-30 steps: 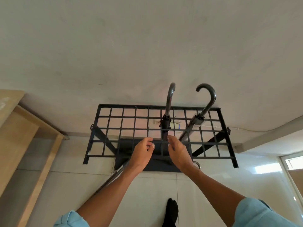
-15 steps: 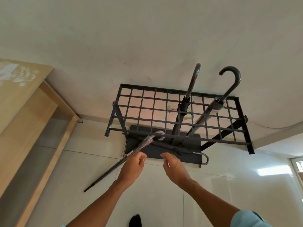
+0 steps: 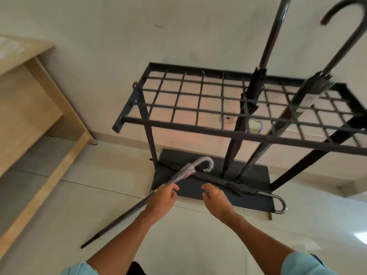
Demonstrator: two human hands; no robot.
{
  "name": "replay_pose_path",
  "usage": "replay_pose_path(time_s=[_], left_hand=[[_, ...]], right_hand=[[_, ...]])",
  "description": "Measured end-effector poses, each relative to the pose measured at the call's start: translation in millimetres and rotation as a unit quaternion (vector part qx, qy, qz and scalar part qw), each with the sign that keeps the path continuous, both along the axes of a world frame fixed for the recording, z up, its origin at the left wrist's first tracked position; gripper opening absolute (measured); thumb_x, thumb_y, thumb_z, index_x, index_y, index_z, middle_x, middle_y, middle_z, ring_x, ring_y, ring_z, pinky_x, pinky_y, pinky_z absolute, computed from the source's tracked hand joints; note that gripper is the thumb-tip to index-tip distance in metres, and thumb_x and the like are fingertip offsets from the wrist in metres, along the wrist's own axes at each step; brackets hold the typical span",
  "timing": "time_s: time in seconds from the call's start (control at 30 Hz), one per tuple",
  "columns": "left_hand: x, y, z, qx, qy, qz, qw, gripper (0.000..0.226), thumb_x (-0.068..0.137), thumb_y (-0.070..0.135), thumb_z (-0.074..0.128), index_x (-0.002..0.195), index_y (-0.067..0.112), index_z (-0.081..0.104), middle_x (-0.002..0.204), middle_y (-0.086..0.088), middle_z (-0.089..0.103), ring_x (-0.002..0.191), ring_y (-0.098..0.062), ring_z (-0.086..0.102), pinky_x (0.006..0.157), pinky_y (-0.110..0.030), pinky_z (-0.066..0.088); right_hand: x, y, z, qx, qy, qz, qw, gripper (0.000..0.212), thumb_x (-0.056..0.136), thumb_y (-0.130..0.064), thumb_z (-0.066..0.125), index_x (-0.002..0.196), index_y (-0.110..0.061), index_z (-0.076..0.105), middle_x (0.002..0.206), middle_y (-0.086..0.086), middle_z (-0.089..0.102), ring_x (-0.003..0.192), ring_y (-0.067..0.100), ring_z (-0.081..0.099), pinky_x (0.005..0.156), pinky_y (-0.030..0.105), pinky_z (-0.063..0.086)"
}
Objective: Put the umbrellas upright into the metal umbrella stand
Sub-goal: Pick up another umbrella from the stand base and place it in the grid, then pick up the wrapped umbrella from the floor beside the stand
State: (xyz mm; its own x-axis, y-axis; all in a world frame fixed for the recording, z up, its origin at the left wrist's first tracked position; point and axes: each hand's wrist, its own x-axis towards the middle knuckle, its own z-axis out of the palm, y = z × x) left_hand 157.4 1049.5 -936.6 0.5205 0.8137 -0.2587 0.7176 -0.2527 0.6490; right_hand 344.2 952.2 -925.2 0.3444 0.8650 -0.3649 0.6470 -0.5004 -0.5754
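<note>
The black metal umbrella stand [image 3: 178, 127] stands against the wall, with a grid top and a flat black base [image 3: 256, 197]. Two dark umbrellas stand in it: a straight one [image 3: 251, 92] and a leaning one with a hook handle [image 3: 311, 88]. A plastic-wrapped umbrella [image 3: 184, 172] lies slanted from the base out across the floor. My left hand [image 3: 161, 201] curls round its shaft just below the handle. A black umbrella with a silver hook [image 3: 224, 181] lies across the base. My right hand [image 3: 217, 202] hovers open just in front of it, touching nothing.
A light wooden desk [image 3: 29, 96] fills the left side, its leg close to the wrapped umbrella's tip [image 3: 83, 246]. A wall socket [image 3: 228, 119] shows through the grid. The floor is pale tile. My foot [image 3: 137, 268] is at the bottom edge.
Both hands have dropped from the stand's grid top to the umbrellas on the floor. My left hand has closed on the wrapped umbrella. The view has moved lower and closer.
</note>
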Motion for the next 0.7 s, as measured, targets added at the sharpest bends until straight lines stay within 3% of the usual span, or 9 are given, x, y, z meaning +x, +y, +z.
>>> replay_pose_path(time_s=[0.23, 0.5, 0.6, 0.7], left_hand=[[-18, 37, -147, 0.038, 0.032, 0.031, 0.998, 0.021, 0.099, 0.018, 0.052, 0.117, 0.019, 0.062, 0.119, -0.001, 0.067, 0.096, -0.017, 0.063, 0.077, -0.025, 0.05], [-39, 86, -235, 0.046, 0.104, 0.058, 0.992, 0.022, 0.093, 0.019, 0.061, 0.114, 0.024, 0.058, 0.114, 0.0, 0.067, 0.1, -0.02, 0.065, 0.084, -0.037, 0.056], [-39, 108, -267, 0.041, 0.133, 0.062, 0.988, 0.042, 0.091, 0.023, 0.065, 0.13, 0.024, 0.052, 0.124, -0.001, 0.061, 0.111, -0.02, 0.061, 0.091, -0.034, 0.053], [-39, 122, -295, 0.022, 0.182, 0.034, 0.982, 0.068, 0.091, 0.027, 0.066, 0.149, 0.025, 0.032, 0.142, 0.0, 0.047, 0.123, -0.022, 0.054, 0.1, -0.036, 0.049]], right_hand=[[-12, 53, -147, 0.03, 0.006, 0.01, 0.999, 0.034, 0.101, -0.021, 0.044, 0.135, -0.015, 0.049, 0.131, 0.008, 0.059, 0.117, 0.024, 0.057, 0.103, 0.036, 0.046], [-19, 117, -225, 0.021, 0.027, 0.01, 0.999, 0.038, 0.101, -0.019, 0.046, 0.139, -0.015, 0.045, 0.131, 0.009, 0.059, 0.118, 0.025, 0.057, 0.102, 0.034, 0.045], [-15, 146, -240, -0.009, 0.064, 0.009, 0.998, 0.046, 0.103, -0.016, 0.044, 0.148, -0.02, 0.036, 0.141, 0.006, 0.051, 0.126, 0.021, 0.051, 0.115, 0.04, 0.033], [-9, 170, -261, 0.009, 0.052, 0.015, 0.998, 0.057, 0.1, -0.01, 0.047, 0.152, -0.025, 0.03, 0.149, 0.012, 0.043, 0.132, 0.025, 0.044, 0.118, 0.04, 0.029]])
